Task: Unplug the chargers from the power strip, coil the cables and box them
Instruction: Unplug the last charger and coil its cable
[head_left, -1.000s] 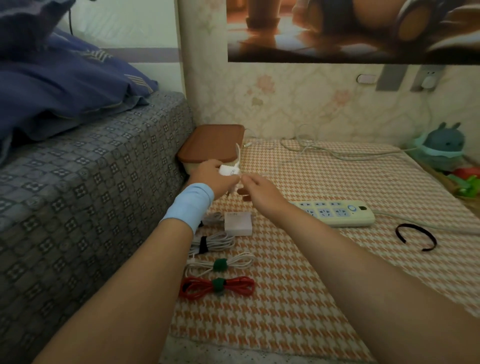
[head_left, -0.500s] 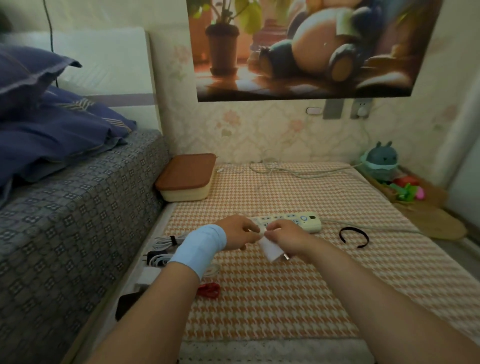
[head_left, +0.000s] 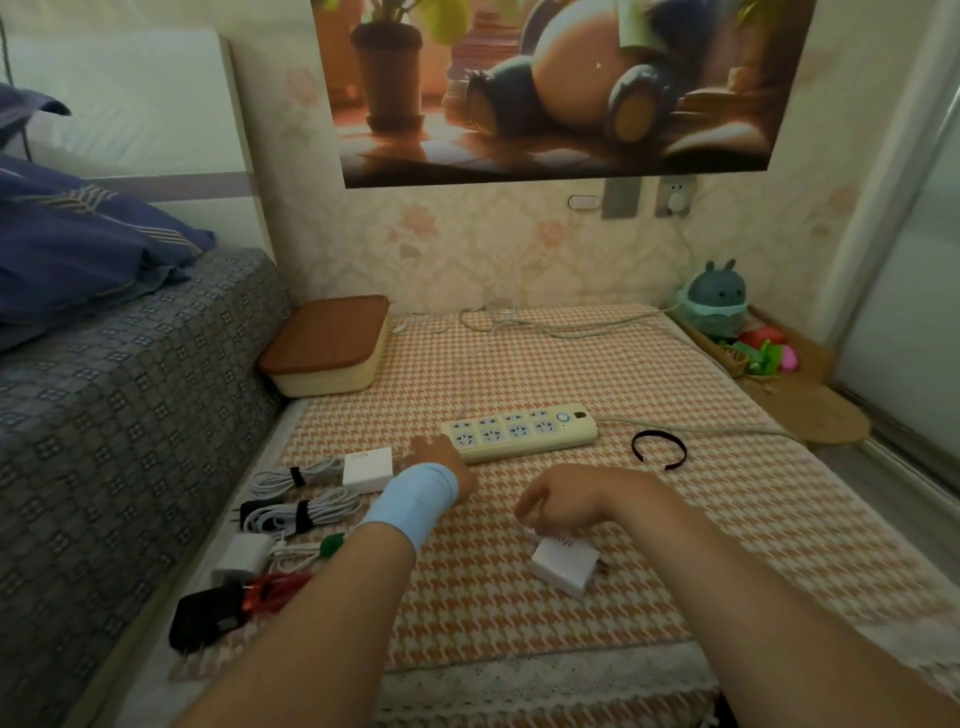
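1. The power strip (head_left: 519, 434) lies mid-mat, all visible sockets bare, so unplugging looks done.
2. Tied cable bundles (head_left: 304, 512) lie left of it. The box (head_left: 327, 343) behind is lidded, so boxing remains.
3. A white charger (head_left: 563, 564) lies loose under the right hand (head_left: 561, 501), fingers curled; grip unclear.
4. The left hand (head_left: 441, 457), apart, reaches beside the strip, fingers hidden.

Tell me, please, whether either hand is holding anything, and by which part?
The right hand curls over the white charger, seemingly pinching its thin cable, not its body. The left hand is too hidden to tell.
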